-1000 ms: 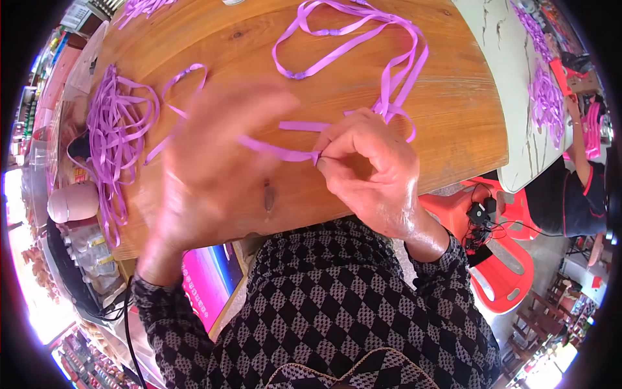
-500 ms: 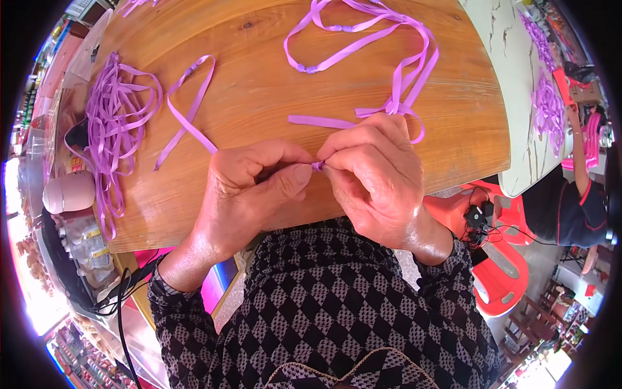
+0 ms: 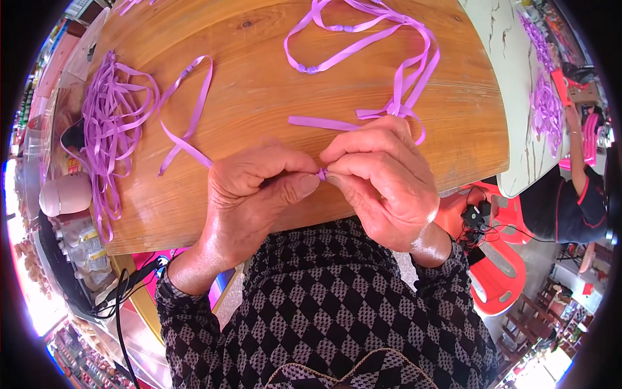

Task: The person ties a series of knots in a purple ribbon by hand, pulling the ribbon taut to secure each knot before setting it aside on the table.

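Over the near edge of the wooden table, my two hands meet fingertip to fingertip. Between them shows a small knot (image 3: 321, 174) in a purple ribbon. My left hand (image 3: 253, 194) pinches it with thumb and forefinger from the left, while a length of the ribbon (image 3: 188, 150) trails away to the far left with a darker purple clasp (image 3: 186, 71) on it. From the right, my right hand (image 3: 382, 185) pinches the same knot; more ribbon (image 3: 414, 71) lies looped on the table beyond it. The fingers hide most of the knot.
A tangled heap of purple ribbons (image 3: 113, 123) lies at the table's left, by a pale pink rounded object (image 3: 67, 194). The wooden table (image 3: 259, 78) borders a white marbled surface (image 3: 486, 26). Right are red plastic stools (image 3: 499, 275) with black cables; another person's arm (image 3: 575, 139) shows beyond.
My hands have shifted slightly right and downward, with the fingertips closing tighter around the knot. The ribbon on the left has been drawn a little with them.
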`<state>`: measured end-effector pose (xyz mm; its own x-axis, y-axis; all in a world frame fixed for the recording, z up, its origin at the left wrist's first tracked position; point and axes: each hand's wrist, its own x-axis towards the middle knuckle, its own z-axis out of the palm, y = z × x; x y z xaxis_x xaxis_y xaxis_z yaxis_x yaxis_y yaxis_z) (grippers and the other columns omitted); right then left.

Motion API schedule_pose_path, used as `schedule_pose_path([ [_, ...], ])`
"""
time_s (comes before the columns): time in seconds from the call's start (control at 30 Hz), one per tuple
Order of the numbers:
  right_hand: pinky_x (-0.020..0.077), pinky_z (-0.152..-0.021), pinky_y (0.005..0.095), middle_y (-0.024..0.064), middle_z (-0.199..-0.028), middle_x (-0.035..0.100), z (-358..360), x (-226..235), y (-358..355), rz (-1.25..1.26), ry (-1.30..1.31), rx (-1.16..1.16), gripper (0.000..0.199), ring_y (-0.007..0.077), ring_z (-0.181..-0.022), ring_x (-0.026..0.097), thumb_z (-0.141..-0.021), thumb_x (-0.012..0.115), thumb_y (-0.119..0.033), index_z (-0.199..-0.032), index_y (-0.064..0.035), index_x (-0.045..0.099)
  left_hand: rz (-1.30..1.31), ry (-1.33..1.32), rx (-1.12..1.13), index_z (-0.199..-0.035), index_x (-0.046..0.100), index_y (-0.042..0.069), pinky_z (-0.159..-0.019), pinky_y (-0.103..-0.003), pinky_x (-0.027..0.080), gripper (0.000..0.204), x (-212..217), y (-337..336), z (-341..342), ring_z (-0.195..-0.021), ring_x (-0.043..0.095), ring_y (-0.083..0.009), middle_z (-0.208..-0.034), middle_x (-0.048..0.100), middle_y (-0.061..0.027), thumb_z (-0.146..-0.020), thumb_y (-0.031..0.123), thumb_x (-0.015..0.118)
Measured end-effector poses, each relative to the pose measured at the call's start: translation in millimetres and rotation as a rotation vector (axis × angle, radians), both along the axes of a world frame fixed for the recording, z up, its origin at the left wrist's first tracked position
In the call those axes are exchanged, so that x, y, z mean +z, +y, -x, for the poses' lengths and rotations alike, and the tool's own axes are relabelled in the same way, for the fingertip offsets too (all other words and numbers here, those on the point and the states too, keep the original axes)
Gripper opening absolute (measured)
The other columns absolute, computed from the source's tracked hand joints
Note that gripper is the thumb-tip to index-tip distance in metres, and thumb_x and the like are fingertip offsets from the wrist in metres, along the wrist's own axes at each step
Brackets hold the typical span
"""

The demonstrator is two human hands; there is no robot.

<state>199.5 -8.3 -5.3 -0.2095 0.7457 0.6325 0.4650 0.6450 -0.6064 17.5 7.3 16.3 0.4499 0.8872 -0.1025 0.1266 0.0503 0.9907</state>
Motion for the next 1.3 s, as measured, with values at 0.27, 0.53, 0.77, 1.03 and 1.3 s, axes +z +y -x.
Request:
schedule_pose_path([
  [0.27, 0.0412, -0.06, 0.0299, 0.0098, -0.082, 0.061, 1, -2, -1, -0.009, 0.043, 0.026, 0.02, 0.0217, -0.068, 0.054, -0.06, 0.07, 0.008, -0.075, 0.0009, 0.059, 0.309, -0.046, 0.146, -0.088, 0.066, -0.002, -0.062, -0.018, 0.042, 0.013, 2, -4, -3, -0.068, 0.052, -0.0042, -0.075, 0.062, -0.0012, -0.078, 0.007, 0.067],
  [0.53, 0.0413, -0.061, 0.0291, 0.0097, -0.085, 0.061, 0, -2, -1, 0.134, 0.151, 0.118, 0.021, 0.0199, -0.07, 0.053, -0.061, 0.065, 0.013, -0.077, 0.0005, 0.058, 0.355, -0.096, 0.149, -0.088, 0.066, -0.001, -0.063, -0.018, 0.043, 0.013, -4, -8, -2, -0.069, 0.052, -0.0047, -0.076, 0.063, -0.0008, -0.077, 0.007, 0.067],
  [0.77, 0.0421, -0.063, 0.0294, 0.0108, -0.086, 0.061, -2, -4, -3, 0.125, 0.111, 0.104, 0.019, 0.0207, -0.074, 0.054, -0.064, 0.066, 0.01, -0.078, 0.0008, 0.058, -0.129, -0.098, 0.064, -0.088, 0.064, -0.001, -0.059, -0.019, 0.04, 0.011, -15, -5, -5, -0.067, 0.049, -0.0048, -0.076, 0.058, 0.0002, -0.079, 0.005, 0.065],
  [1.03, 0.0426, -0.064, 0.0319, 0.0098, -0.09, 0.06, -3, -4, -3, 0.203, 0.205, 0.086, 0.029, 0.0219, -0.077, 0.054, -0.063, 0.074, -0.003, -0.089, 0.0, 0.061, 0.383, -0.026, 0.1, -0.086, 0.062, -0.002, -0.055, -0.017, 0.039, 0.013, 6, -9, 0, -0.062, 0.049, -0.0034, -0.07, 0.058, 0.0, -0.082, 0.01, 0.063],
  [1.3, 0.039, -0.056, 0.0296, 0.0045, -0.073, 0.056, 0, -8, 1, 0.152, 0.138, 0.172, 0.027, 0.0193, -0.066, 0.052, -0.058, 0.076, -0.006, -0.08, -0.0036, 0.063, 0.555, -0.083, 0.06, -0.082, 0.063, -0.001, -0.047, -0.016, 0.036, 0.017, 3, -5, 1, -0.054, 0.048, -0.0034, -0.065, 0.059, -0.0001, -0.082, 0.016, 0.064],
])
